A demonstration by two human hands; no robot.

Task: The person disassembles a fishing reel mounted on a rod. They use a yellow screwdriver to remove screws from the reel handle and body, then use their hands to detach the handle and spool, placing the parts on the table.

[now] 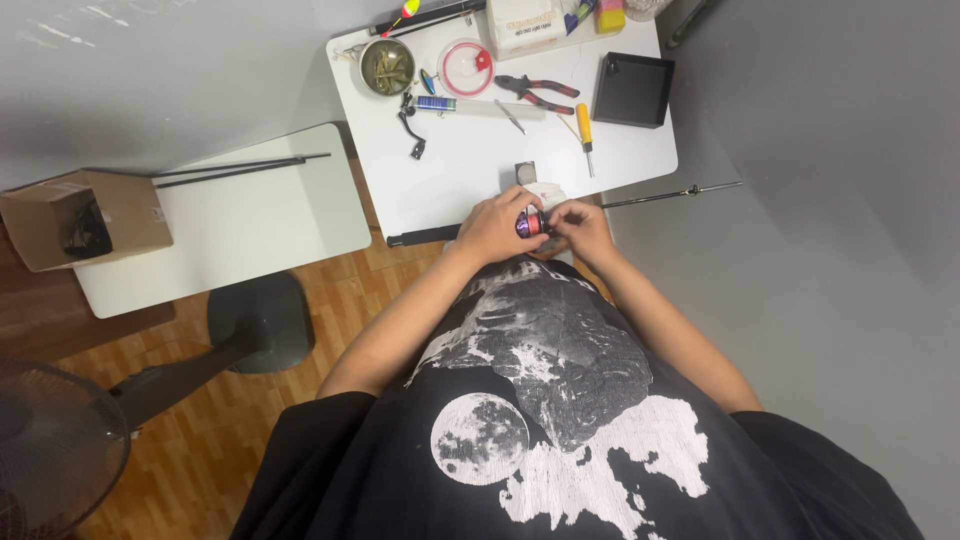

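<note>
Both my hands meet at the near edge of a white table (pixel 620 150). My left hand (pixel 493 225) grips a small purple and red fishing reel (pixel 529 223), and my right hand (pixel 581 226) pinches its right side with the fingertips. A thin black fishing rod (pixel 660 195) lies under my hands and sticks out to the right; its black handle (pixel 420 237) shows to the left of my left wrist. A small white piece (pixel 545 192) and a small grey square (pixel 526 171) lie just beyond the reel.
Farther back on the table lie red-handled pliers (pixel 540 92), a yellow-handled screwdriver (pixel 585 132), a round tin of bits (pixel 387 68), a clear round lid (pixel 466 68), a white box (pixel 523 25) and a black tray (pixel 633 90). To the left stands a second white table (pixel 250 225) with an open cardboard box (pixel 80 215) and thin rods (pixel 235 170). A fan (pixel 50 440) stands on the wooden floor.
</note>
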